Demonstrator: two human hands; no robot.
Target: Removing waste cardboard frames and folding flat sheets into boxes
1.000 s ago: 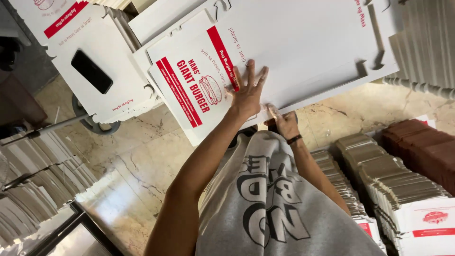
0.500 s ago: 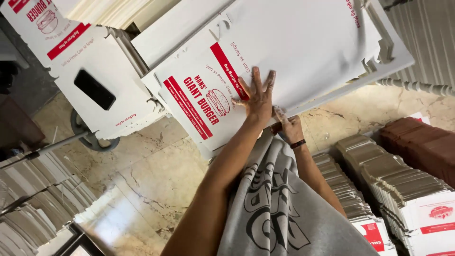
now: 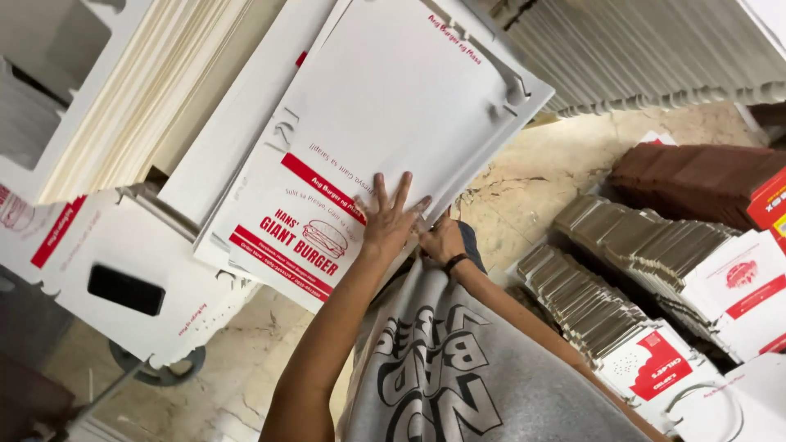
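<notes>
A flat white cardboard box blank (image 3: 409,106) with red print and a burger drawing lies on top of other blanks in front of me. My left hand (image 3: 389,221) presses flat on its near part, fingers spread. My right hand (image 3: 442,241), with a black band at the wrist, curls around the blank's near edge just right of the left hand. My grey printed shirt fills the bottom of the view.
A black phone (image 3: 127,289) lies on another printed blank (image 3: 188,319) at the left. A thick stack of white sheets (image 3: 139,106) stands at upper left. Rows of folded cartons (image 3: 622,270) and a brown stack (image 3: 696,172) line the right. Marble floor (image 3: 557,172) lies between them.
The view has swung, so the blanks now fill more of the frame. Both hands stay at the top blank's near edge, with the left still flat on it.
</notes>
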